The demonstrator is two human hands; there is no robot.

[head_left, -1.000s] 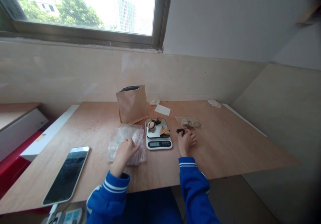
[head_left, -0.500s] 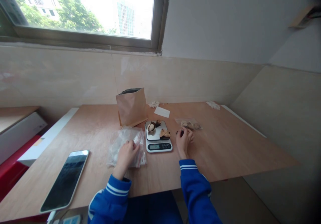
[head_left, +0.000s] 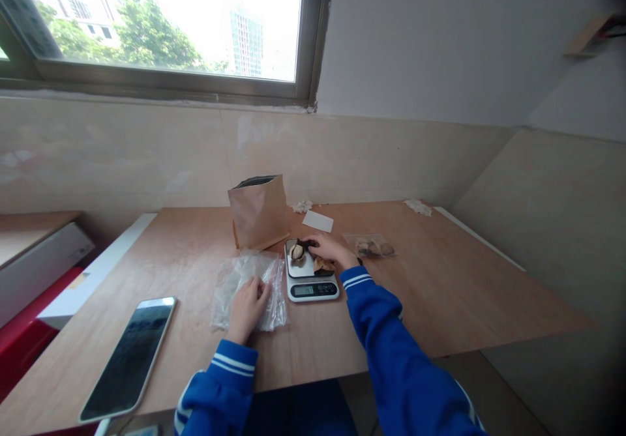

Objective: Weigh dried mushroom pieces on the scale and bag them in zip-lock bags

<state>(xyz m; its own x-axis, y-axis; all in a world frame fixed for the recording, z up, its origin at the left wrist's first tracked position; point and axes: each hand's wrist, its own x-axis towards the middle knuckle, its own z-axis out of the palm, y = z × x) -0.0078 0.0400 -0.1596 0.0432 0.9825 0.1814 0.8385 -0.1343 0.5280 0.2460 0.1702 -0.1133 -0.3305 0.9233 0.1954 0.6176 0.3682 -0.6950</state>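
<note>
A digital kitchen scale (head_left: 313, 290) stands mid-table, its display lit but too small to read. On its plate lie a pale round dried piece in a brown husk (head_left: 297, 253) and a tan curled dried piece (head_left: 323, 265). My right hand (head_left: 331, 248) reaches over the plate from the right, fingers closed on a dark brown dried piece (head_left: 306, 243) at the back. My left hand (head_left: 250, 302) rests, fingers curled, on a stack of clear zip bags (head_left: 229, 279) left of the scale. Whatever its fingers may grip is hidden.
A brown paper bag (head_left: 259, 211) stands upright, its top open, behind the zip bags. A clear bag of dried pieces (head_left: 374, 247) lies right of the scale, near a small dark piece (head_left: 360, 261). A phone (head_left: 131, 358) lies left; a white card (head_left: 317, 221) lies behind the scale.
My right hand has moved left from beside the bag of dried pieces onto the scale and closed on the dark piece there. My left hand has stayed on the zip bags.
</note>
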